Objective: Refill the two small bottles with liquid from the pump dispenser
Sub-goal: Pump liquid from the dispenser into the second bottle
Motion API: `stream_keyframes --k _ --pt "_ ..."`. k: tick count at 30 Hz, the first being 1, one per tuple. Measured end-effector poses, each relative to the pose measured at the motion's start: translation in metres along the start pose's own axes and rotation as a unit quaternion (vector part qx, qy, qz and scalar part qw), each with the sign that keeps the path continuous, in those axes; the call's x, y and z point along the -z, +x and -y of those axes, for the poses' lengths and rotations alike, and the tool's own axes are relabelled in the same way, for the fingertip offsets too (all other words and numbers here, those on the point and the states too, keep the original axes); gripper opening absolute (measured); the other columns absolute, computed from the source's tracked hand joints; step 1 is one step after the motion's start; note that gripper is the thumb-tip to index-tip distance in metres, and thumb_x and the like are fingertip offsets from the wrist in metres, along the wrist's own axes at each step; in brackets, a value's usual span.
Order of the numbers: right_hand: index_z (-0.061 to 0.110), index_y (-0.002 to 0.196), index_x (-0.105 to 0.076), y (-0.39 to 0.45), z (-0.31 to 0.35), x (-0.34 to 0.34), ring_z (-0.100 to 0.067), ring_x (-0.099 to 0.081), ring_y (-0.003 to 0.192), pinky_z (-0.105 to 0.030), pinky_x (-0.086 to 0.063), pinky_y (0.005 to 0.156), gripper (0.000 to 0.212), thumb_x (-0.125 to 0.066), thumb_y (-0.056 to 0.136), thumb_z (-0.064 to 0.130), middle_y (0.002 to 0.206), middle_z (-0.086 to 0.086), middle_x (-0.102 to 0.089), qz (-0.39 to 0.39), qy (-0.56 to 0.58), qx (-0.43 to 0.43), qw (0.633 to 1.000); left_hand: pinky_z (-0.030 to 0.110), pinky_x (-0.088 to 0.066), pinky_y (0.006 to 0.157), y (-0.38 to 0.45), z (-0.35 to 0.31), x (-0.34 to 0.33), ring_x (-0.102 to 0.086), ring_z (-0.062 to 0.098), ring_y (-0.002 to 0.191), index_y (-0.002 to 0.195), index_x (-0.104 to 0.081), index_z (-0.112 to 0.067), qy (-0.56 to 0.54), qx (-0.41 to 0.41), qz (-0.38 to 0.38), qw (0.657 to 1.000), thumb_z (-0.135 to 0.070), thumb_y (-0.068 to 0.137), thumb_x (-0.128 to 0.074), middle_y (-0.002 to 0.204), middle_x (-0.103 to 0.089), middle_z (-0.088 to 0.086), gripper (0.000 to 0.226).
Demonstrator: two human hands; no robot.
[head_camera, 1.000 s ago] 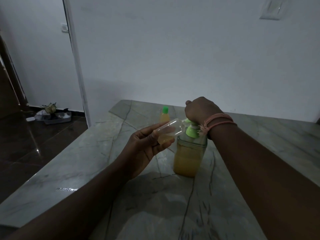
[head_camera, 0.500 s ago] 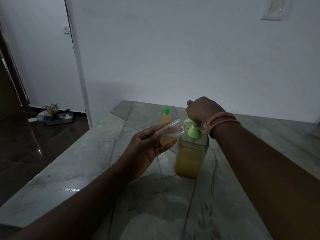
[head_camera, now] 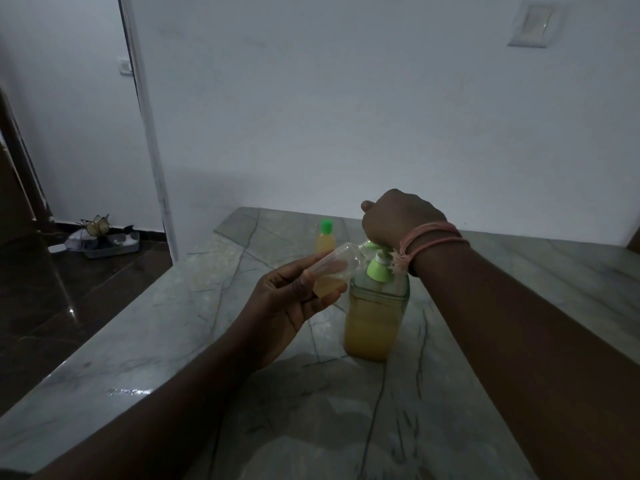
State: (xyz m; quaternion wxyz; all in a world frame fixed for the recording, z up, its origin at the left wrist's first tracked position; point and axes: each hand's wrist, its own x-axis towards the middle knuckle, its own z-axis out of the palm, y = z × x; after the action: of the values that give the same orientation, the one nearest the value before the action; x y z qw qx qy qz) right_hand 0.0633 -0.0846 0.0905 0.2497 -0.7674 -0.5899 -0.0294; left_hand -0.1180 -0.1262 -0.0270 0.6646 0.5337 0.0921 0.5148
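While the right hand (head_camera: 398, 220) stays fisted on the pump dispenser (head_camera: 375, 306) head, little has changed since the earlier frame: yellow liquid pools in the tilted small clear bottle (head_camera: 334, 271). Left hand (head_camera: 287, 299) fingers pinch that bottle, mouth at the nozzle. The capped small bottle (head_camera: 325, 237) stands behind on the marble counter (head_camera: 173, 323).

Both forearms are showing bare, with no sleeves reaching into view. The right wrist is wearing a doubled pink thread band (head_camera: 433, 242), which is ending in a frayed, paler tassel (head_camera: 398, 263) on its inner side.
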Motion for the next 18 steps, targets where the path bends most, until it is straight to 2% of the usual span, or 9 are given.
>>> stream_keyframes --k 3,5,8,12,15,18 --pt "0.016 0.09 -0.058 0.002 -0.003 -0.006 -0.033 -0.057 0.094 -0.032 -0.036 0.072 0.03 -0.047 0.09 0.044 0.112 -0.013 -0.063 0.0 0.056 -0.026 0.998 0.032 -0.054 0.093 0.001 0.001 0.002 -0.059 0.036 0.125 0.137 -0.059 -0.006 -0.001 -0.003 0.005 1.0 -0.039 0.084 -0.078 0.141 -0.058 0.019 0.066" --pt "0.014 0.095 -0.057 0.002 -0.004 -0.01 -0.033 -0.057 0.099 -0.032 -0.037 0.074 0.031 -0.047 0.091 0.043 0.114 -0.014 -0.062 0.017 0.071 -0.041 0.996 0.031 -0.054 0.093 0.001 0.001 0.003 -0.06 0.035 0.124 0.136 -0.06 -0.006 -0.004 0.0 0.006 1.0 -0.039 0.083 -0.079 0.14 -0.059 0.019 0.065" --pt "0.016 0.082 -0.045 0.001 -0.005 -0.011 -0.032 -0.056 0.1 -0.032 -0.038 0.074 0.025 -0.047 0.091 0.04 0.114 -0.014 -0.062 0.038 0.061 -0.043 0.996 0.031 -0.054 0.092 0.001 0.0 0.003 -0.06 0.035 0.124 0.135 -0.061 -0.008 0.0 0.004 0.0 1.0 -0.04 0.082 -0.08 0.14 -0.059 0.018 0.065" --pt "0.017 0.067 -0.039 -0.002 -0.002 -0.003 -0.03 -0.053 0.085 -0.032 -0.037 0.07 0.034 -0.049 0.088 0.041 0.107 -0.011 -0.064 0.008 0.012 -0.011 1.0 0.031 -0.054 0.093 -0.001 0.0 -0.001 -0.06 0.035 0.124 0.133 -0.064 -0.009 0.002 -0.002 0.005 1.0 -0.04 0.084 -0.078 0.14 -0.059 0.018 0.06" --pt "0.017 0.074 -0.049 -0.003 -0.002 -0.003 -0.027 -0.048 0.077 -0.033 -0.035 0.068 0.031 -0.046 0.09 0.043 0.103 -0.009 -0.065 -0.016 0.023 -0.002 1.0 0.031 -0.054 0.092 0.0 0.0 0.0 -0.061 0.035 0.123 0.133 -0.064 -0.011 0.0 0.002 0.0 1.0 -0.04 0.084 -0.078 0.139 -0.061 0.016 0.058" --pt "0.018 0.085 -0.052 -0.002 -0.004 -0.009 -0.029 -0.051 0.082 -0.033 -0.039 0.072 0.027 -0.046 0.09 0.044 0.106 -0.012 -0.064 0.016 0.066 -0.024 0.997 0.031 -0.054 0.092 0.0 0.001 0.002 -0.06 0.036 0.124 0.135 -0.061 -0.008 0.003 0.003 0.0 1.0 -0.039 0.083 -0.078 0.14 -0.059 0.018 0.062"
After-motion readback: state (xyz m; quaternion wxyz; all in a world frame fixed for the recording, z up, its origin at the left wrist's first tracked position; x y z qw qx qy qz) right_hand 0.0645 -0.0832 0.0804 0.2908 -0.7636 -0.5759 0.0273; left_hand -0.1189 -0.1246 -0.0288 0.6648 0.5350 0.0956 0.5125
